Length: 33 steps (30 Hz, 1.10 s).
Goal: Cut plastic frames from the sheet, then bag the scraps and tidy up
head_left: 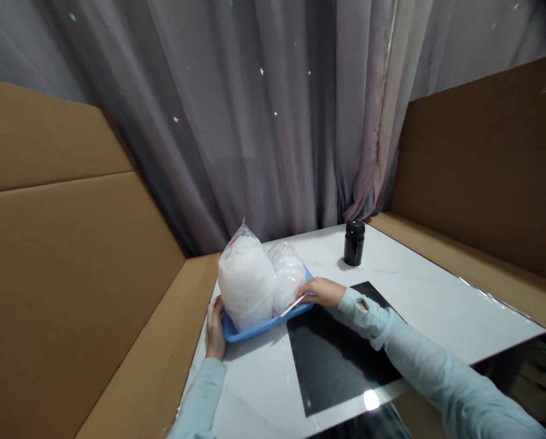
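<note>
A shallow blue basket holds two clear plastic bags of white, fluffy-looking material. The larger bag stands on the left, its tip pointing up; the smaller bag leans beside it on the right. My left hand is closed round the basket's left end, its fingertips partly hidden behind it. At the right end, my right hand has its fingers pressed together on a thin white stick-like item that lies slanted over the basket's front rim.
A black lidded jar stands on the white table at the back right. A dark flat panel lies in front of the basket. Cardboard walls flank both sides; a grey curtain hangs behind.
</note>
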Tool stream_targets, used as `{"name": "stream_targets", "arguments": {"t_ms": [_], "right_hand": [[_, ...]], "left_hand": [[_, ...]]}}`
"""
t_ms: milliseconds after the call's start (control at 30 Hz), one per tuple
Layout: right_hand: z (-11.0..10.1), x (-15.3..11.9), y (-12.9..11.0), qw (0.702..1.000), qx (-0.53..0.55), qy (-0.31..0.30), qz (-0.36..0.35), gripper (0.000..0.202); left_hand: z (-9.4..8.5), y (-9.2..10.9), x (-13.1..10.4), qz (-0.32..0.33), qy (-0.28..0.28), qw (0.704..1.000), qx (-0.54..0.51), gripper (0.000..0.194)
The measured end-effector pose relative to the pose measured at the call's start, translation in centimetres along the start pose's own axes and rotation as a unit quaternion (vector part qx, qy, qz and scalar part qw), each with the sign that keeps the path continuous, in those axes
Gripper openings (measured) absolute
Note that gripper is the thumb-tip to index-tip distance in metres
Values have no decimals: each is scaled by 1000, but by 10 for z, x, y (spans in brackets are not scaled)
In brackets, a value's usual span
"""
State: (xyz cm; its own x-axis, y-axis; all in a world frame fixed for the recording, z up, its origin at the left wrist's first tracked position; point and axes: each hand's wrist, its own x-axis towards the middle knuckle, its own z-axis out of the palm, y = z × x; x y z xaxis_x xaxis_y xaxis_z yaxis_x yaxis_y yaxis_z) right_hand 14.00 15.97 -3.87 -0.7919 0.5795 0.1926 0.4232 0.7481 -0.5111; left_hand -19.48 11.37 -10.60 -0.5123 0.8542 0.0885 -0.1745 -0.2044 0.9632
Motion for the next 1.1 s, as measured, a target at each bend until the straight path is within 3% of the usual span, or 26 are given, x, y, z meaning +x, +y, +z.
{"name": "stream_targets", "arguments": {"t_ms": [300, 533, 833, 1100], "right_hand": [[-8, -3, -1, 997, 72, 29, 14, 16], [1, 0, -13, 997, 71, 32, -10, 18], [7, 8, -27, 1000, 8, -5, 4, 24], [5, 12, -37, 999, -9, -35, 3, 14]], "left_hand": [[-1, -1, 0, 0, -2, 1000, -8, 54], [-2, -3, 1, 0, -2, 1000, -9, 52], [-2, -3, 1, -2, -9, 1000, -7, 55], [-1, -2, 0, -3, -13, 1000, -2, 55]]}}
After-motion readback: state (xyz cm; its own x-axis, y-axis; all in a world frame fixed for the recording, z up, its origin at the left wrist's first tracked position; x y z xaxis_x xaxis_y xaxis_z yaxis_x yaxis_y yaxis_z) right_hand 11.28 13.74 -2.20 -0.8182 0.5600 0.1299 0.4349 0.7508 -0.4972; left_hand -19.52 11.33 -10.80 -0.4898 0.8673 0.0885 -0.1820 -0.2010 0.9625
